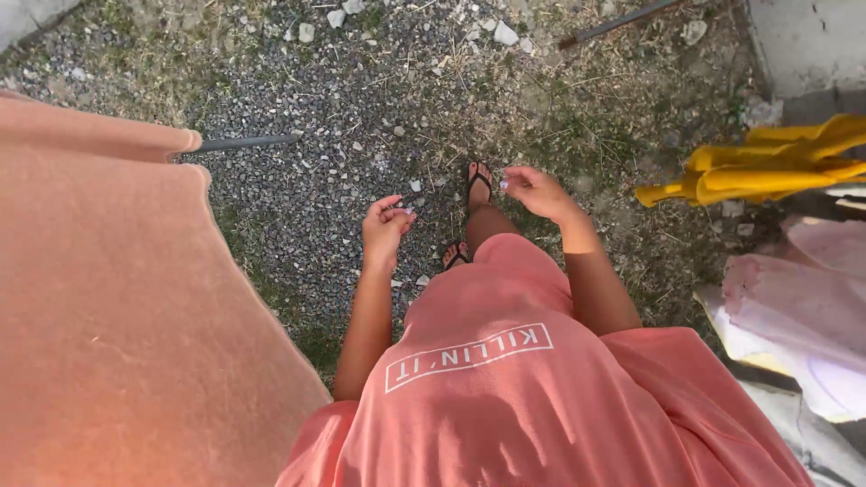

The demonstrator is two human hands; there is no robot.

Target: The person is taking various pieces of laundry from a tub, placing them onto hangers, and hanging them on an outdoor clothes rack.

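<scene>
**Both hands empty between the hanging cloths**

We see our left hand (386, 227) loosely curled, fingertips pinched together, gripping nothing. Our right hand (538, 191) hangs half open, fingers relaxed, also empty. The large peach-coloured terry towel (117, 307) hangs well out beyond our left hand, apart from it. The bright yellow draped fabric (767, 167) lies out past our right hand, untouched. Grey gravel ground (298, 180) lies below both.

One camera, worn on the head, looks almost straight down the person's own front to the gravel ground (298, 171) far below. The coral shirt (505, 397) sits nearest the lens, filling the lower frame.
</scene>
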